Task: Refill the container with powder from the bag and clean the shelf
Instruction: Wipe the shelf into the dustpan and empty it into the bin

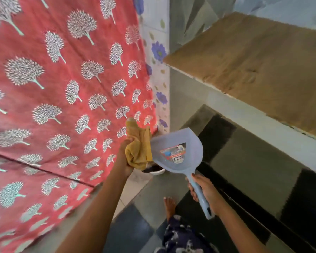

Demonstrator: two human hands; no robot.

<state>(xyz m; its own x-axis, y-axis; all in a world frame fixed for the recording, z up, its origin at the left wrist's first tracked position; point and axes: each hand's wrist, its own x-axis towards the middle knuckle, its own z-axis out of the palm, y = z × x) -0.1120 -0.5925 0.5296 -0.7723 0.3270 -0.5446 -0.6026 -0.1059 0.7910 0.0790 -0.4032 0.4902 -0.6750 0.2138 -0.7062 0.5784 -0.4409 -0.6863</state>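
Fingers: left hand [124,154] clutches one cloth [138,150] | right hand [206,189] grips one dustpan [177,143]

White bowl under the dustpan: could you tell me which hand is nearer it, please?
Left. The left hand, gripping the yellow cloth, is up-left of the bowl; the right hand holds the dustpan handle farther right.
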